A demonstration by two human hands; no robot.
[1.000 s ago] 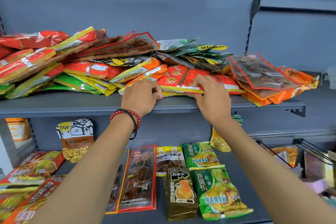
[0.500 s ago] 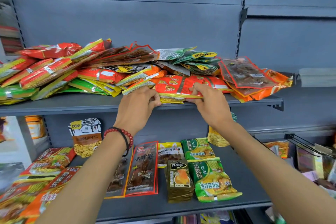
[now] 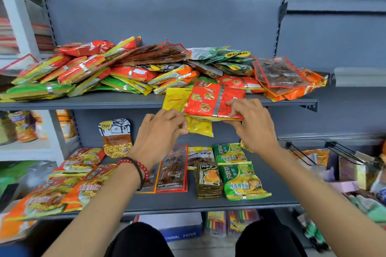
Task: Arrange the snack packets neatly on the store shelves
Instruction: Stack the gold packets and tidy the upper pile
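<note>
Red packet (image 3: 211, 102) and yellow packet (image 3: 199, 128) came off the upper shelf (image 3: 83, 103); right hand (image 3: 253, 125) pinched the red, left hand (image 3: 160, 131) the yellow; long axis ran hand to hand.

Red packet (image 3: 211, 102) pulled off upper shelf (image 3: 83, 103) by right hand (image 3: 252, 125), yellow packet (image 3: 199, 127) by left hand (image 3: 163, 131)

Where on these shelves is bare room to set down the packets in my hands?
Lower shelf: a bare patch right of the green noodle packets, up to the shelf's end. Upper shelf: only a narrow front strip before the packet pile; elsewhere crowded.
</note>
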